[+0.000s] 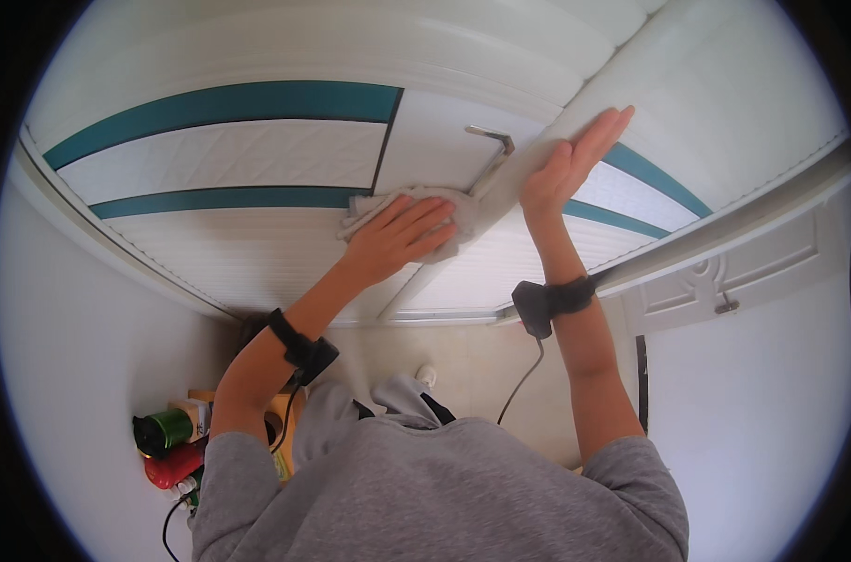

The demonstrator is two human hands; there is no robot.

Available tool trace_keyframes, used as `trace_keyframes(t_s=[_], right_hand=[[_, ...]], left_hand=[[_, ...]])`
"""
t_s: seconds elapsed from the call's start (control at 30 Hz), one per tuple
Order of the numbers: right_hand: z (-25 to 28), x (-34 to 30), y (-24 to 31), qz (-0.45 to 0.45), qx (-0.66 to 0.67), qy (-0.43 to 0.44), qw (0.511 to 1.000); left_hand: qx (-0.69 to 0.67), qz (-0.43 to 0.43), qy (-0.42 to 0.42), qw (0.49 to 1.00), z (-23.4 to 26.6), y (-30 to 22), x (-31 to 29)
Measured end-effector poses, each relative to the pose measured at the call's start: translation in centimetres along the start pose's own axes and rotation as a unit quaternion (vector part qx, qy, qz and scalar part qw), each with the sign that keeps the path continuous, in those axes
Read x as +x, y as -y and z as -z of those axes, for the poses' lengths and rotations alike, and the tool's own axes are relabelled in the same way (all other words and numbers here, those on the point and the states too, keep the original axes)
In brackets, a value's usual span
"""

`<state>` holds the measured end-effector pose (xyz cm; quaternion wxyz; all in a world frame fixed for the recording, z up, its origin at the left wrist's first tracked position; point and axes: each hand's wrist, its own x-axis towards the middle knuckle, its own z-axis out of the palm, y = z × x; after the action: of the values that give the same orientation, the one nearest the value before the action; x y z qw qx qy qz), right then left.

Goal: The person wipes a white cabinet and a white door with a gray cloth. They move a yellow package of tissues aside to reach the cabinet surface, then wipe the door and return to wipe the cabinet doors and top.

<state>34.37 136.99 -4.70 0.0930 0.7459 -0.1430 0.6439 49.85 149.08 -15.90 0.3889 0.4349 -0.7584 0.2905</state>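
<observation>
- Currently, a pale grey-white cloth [466, 221] is seen at 12 o'clock, just above the centre of the view, bunched against a white door panel [257, 244].
- The cloth is pressed from above by the left hand [397, 234]; the palm is laid flat, fingers extended toward 2 o'clock and slightly parted. No pinch is seen.
- The right hand [575, 169] is placed at 2 o'clock, near a raised white edge. Its fingers are held straight and close together, with the thumb a little apart; nothing is seen in it. Whether the edge is touched cannot be told.
- An L-shaped metallic piece [505, 155] is noted at 1 o'clock, beyond the cloth; a teal stripe [229, 101] is noted between 10 and 11 o'clock.
- Handling, as judged: the cloth is taken to be light, soft, limp and not fragile. Its loose folds may be rucked or slid out if pressed only at one side.
- Hold, as judged: best taken over the middle with the whole palm, fingers spread; for lifting, the thick fold at its 9 o'clock end is preferred.
</observation>
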Motion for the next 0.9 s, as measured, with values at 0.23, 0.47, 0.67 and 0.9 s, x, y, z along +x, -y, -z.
trace_keyframes(t_s=[0.23,0.47,0.67,0.9], right_hand=[[-0.4,-0.9,0.1,-0.008,0.038,0.01,0.999],[1.6,1.2,-2.3,0.045,0.102,-0.014,0.994],[6.9,-0.4,-2.6,-0.039,0.217,0.075,0.972],[8.8,-3.7,2.4,-0.194,0.47,0.339,0.791]], left_hand=[[0.042,0.06,-0.158,0.985,2.8,0.9,5.5],[0.05,0.029,-0.063,0.996,-1.0,-1.6,7.3],[-0.124,0.149,0.09,0.977,1.3,-5.1,3.4],[-0.228,0.202,0.005,0.953,4.5,-7.2,7.5]])
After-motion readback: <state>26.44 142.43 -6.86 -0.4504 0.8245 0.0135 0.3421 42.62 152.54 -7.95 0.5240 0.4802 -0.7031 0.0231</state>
